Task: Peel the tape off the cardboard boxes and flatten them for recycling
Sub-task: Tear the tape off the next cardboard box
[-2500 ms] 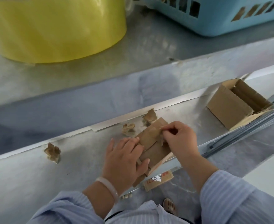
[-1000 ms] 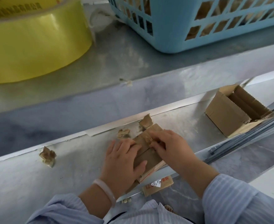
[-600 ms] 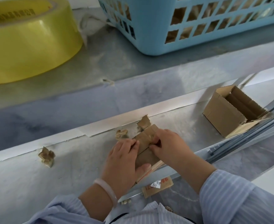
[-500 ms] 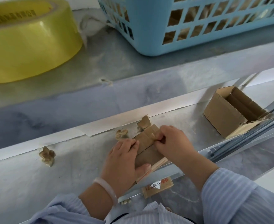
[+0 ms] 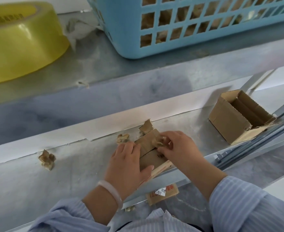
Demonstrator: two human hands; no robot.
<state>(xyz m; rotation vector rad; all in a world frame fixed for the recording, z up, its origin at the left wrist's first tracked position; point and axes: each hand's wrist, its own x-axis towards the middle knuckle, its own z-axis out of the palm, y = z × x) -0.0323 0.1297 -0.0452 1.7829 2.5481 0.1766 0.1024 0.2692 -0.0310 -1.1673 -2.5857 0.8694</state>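
flattened cardboard box (image 5: pixel 152 160) vs tape (image 5: pixel 158 141)
left hand (image 5: pixel 126 163) pins it flat-palmed; right hand (image 5: pixel 179 151) pinches the crumpled tape at its far end

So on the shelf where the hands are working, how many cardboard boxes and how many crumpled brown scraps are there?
Cardboard boxes: 2, the flattened box under the left hand and the open box at the right.
Loose crumpled scraps: 3, one at the left, two just beyond the flattened box.
Pinched tape strip, in the right hand: 1.
Total: 6.
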